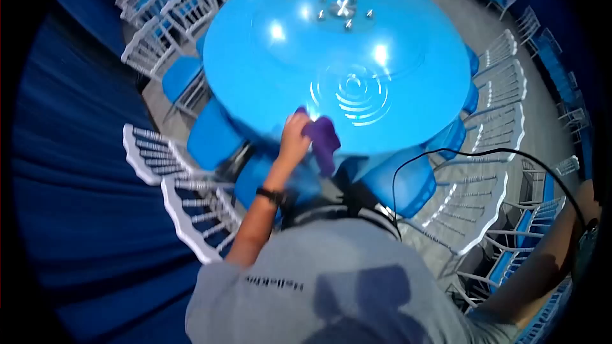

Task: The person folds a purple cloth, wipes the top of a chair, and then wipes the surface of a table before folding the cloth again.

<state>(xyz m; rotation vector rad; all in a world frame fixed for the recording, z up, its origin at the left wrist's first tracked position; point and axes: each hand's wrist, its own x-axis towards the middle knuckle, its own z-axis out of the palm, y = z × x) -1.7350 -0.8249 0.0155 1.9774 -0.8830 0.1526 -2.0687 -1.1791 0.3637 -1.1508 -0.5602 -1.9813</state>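
My left hand (295, 137), with a dark band on its wrist, is closed around a purple cloth (324, 140). The cloth bunches at my fingers and hangs down over the near edge of a glossy round blue table (255, 83). At the far right edge of the view, my right arm (548, 274) reaches up and out, away from the table. The right hand is in shadow and mostly cut off by the frame, its fingers hidden. A black cable (472, 153) arcs across to that side, ending close by the right arm.
Small shiny metal pieces (344, 9) stand toward the table's far side. Bright rings (354, 95) show on its surface. White chairs (182, 197) with blue seats (398, 185) surround it closely. A dark blue curtain (83, 172) hangs on the left. More tables and chairs stand beyond.
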